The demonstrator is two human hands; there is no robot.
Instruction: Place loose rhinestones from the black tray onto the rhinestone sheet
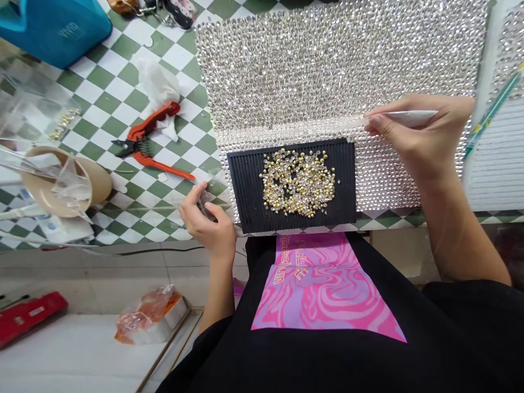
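A broad sheet of clear rhinestones [335,65] covers much of the table. My right hand [417,131] is over its right part, pinching a slim white strip-like piece [413,117] between thumb and fingers. A pale, stone-free band [286,128] runs leftward across the sheet from those fingertips. Below the band, a black ridged tray [245,191] holds a heap of loose gold-backed rhinestones [298,183]. My left hand [208,218] rests at the table edge, left of the tray, its fingers loosely curved and apart. I make out nothing held in it.
Orange-handled pliers [143,136] lie near crumpled white tissue [155,82]. A beige cup [98,180] with plastic bags stands at left, a blue container [57,33] behind. On the right are a green pencil [493,109] and another, partly covered sheet [497,164].
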